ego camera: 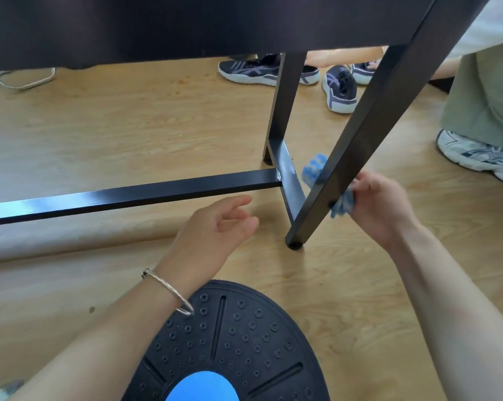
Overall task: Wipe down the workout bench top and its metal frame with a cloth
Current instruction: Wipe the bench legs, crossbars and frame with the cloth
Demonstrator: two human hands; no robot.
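The dark bench top (186, 27) fills the upper part of the view, seen from low down. Its black metal frame shows a near slanted leg (360, 134), a far leg (285, 102) and a long crossbar (123, 196). My right hand (380, 206) is shut on a blue and white cloth (341, 205) pressed against the lower part of the near leg; more cloth (314, 169) pokes out behind the leg. My left hand (215, 227) hovers above the floor left of that leg, fingers loosely apart, holding nothing. A bracelet sits on its wrist.
A black round balance board (244, 337) with a blue centre lies on the wooden floor under my left forearm. Dark sneakers (338, 88) stand behind the bench. Another person's leg and white shoe (476, 154) are at the right. A cable (21, 79) lies at far left.
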